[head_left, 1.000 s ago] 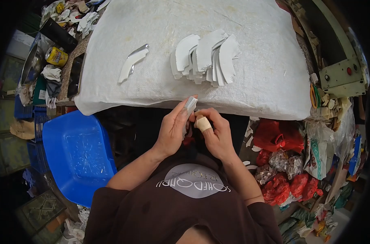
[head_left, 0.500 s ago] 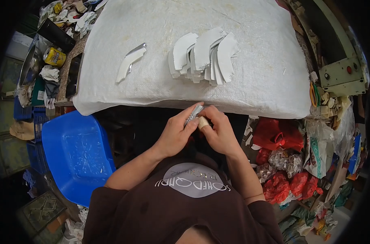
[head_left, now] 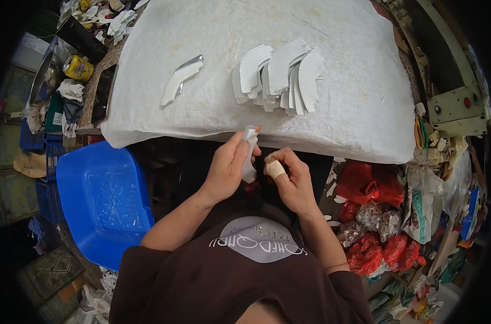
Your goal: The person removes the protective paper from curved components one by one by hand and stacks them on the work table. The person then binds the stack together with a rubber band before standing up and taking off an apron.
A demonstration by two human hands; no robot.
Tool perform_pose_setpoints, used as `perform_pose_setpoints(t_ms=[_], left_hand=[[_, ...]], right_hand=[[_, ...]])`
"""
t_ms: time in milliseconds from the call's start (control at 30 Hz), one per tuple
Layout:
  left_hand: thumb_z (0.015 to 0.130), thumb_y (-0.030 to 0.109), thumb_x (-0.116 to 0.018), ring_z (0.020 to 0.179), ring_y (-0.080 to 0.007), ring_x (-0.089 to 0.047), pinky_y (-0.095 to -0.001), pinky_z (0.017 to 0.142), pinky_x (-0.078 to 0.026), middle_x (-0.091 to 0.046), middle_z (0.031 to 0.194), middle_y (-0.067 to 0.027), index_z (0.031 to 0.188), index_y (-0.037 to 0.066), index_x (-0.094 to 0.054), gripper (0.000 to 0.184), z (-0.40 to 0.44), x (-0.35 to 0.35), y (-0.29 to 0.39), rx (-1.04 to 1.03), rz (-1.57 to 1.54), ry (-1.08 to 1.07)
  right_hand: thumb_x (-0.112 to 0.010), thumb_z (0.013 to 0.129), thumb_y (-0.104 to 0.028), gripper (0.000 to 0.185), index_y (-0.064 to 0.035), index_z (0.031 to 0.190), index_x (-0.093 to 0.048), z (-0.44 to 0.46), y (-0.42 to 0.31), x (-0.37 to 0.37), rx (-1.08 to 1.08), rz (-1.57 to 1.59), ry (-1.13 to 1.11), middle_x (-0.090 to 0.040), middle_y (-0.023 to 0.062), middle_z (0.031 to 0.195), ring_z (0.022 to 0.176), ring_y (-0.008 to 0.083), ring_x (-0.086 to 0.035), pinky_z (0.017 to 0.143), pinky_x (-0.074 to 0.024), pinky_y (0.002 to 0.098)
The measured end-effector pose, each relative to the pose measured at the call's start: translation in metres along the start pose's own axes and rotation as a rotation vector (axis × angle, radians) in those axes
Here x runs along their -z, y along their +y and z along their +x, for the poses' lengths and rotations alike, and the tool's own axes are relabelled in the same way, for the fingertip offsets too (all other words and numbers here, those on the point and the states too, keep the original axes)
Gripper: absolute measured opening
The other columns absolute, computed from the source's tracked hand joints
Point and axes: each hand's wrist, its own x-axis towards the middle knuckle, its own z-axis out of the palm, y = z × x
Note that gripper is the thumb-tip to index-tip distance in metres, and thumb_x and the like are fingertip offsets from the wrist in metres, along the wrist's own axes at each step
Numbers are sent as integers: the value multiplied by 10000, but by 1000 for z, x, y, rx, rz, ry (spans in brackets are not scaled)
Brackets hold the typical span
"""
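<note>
Both hands are drifting apart compared with half a second ago, when they were meeting around the same piece. Left hand (head_left: 225, 170) is pinching that white strip (head_left: 251, 139) upright just off the bench's near edge, roughly mid-width. Right hand (head_left: 294, 181) is hanging just beside it, fingers curled in close; can't tell if it's gripping anything. It's wearing a tan wrap (head_left: 276, 169) on one digit.

White woven sheeting (head_left: 342, 70) is covering the bench, creasing along the near edge. A bunch of white curved pieces (head_left: 305, 81) is sitting right of the middle, and another curved piece (head_left: 179, 81) is lying toward the left edge, overlapping a silvery strip (head_left: 199, 58).

Room's pretty packed, honestly. Past the left edge, a yellow can (head_left: 78, 68) and a metal bowl (head_left: 44, 78) are crowding a side counter. Below the near left corner a blue tub (head_left: 105, 205) is standing. Red bags (head_left: 371, 183) are piling up below the near right corner, and a control box (head_left: 456, 108) with a red button is standing beyond the right edge.
</note>
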Motion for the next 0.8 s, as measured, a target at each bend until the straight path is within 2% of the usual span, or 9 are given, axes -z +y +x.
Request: perform_pose_setpoints(t_ms=[100, 167, 233, 367, 433, 467, 533, 733, 800], left_hand=[[972, 195, -343, 881, -104, -500, -233, 827, -391, -550, 954, -52, 1327, -24, -406, 421, -3, -4, -3, -20, -77, -121], [964, 191, -343, 950, -127, -471, -259, 896, -354, -512, 1003, -64, 1346, -33, -379, 444, -2, -5, -9, -40, -42, -142], [978, 178, -355, 668, -112, -407, -249, 645, -390, -412, 870, -33, 1357, -3, -366, 421, -4, -7, -8, -65, -33, -171], [980, 181, -352, 687, -126, -430, -255, 667, -404, -422, 885, -37, 1341, -19, -378, 414, -5, -10, -9, -84, -1, -174], [951, 176, -382, 1063, -143, -478, -263, 946, -350, -500, 1240, -118, 1326, -52, -388, 439, -5, -11, -4, 47, 26, -182], [951, 176, -382, 1063, -143, -478, -263, 946, -350, -500, 1240, -118, 1326, -52, -388, 439, -4, -12, -7, 47, 27, -181], [941, 150, -410, 951, -142, -538, -260, 859, -413, -580, 1104, -104, 1282, -50, -442, 396, -3, -14, -12, -57, -2, -120], [937, 114, -412, 803, -129, -580, -265, 735, -461, -634, 893, -62, 1145, -37, -549, 292, -4, -5, -6, 16, 283, -14], [933, 110, -425, 795, -109, -571, -251, 719, -457, -631, 882, -58, 1129, -35, -556, 277, -1, 1, -14, 77, 200, 15]], right_hand=[[-532, 811, -57, 100, 4, 889, -547, 7, -7, 0, -4, -47, -6, -556, 52, 752, 650, 114, -517, 613, -425, 250], [-597, 753, -111, 153, 2, 856, -585, 11, -11, 1, -94, -47, -25, -572, 134, 766, 706, 274, -565, 643, -442, 348], [-599, 754, -118, 157, 16, 833, -576, 15, -16, 2, -147, -43, -14, -564, 146, 727, 660, 281, -557, 622, -438, 353], [-586, 757, -114, 139, 16, 801, -566, 18, -12, 2, -110, -103, -26, -556, 148, 719, 666, 290, -543, 605, -427, 366], [-582, 758, -111, 131, 13, 790, -560, 18, -13, 3, -125, -81, -24, -551, 143, 710, 682, 289, -538, 604, -423, 367], [-574, 755, -101, 118, 10, 787, -555, 18, -15, 4, -60, -218, -47, -548, 138, 703, 715, 289, -535, 638, -422, 376], [-566, 752, -91, 105, 7, 784, -550, 17, -16, 5, 7, -356, -74, -545, 133, 695, 748, 290, -532, 672, -422, 386], [-564, 696, -27, 91, -10, 774, -518, 4, -10, -6, -26, -110, -12, -544, 119, 889, 806, 290, -500, 782, -375, 383], [-568, 702, -16, 125, -25, 794, -484, 2, -10, -11, 357, -238, 102, -549, 98, 910, 859, 283, -490, 763, -367, 369]])
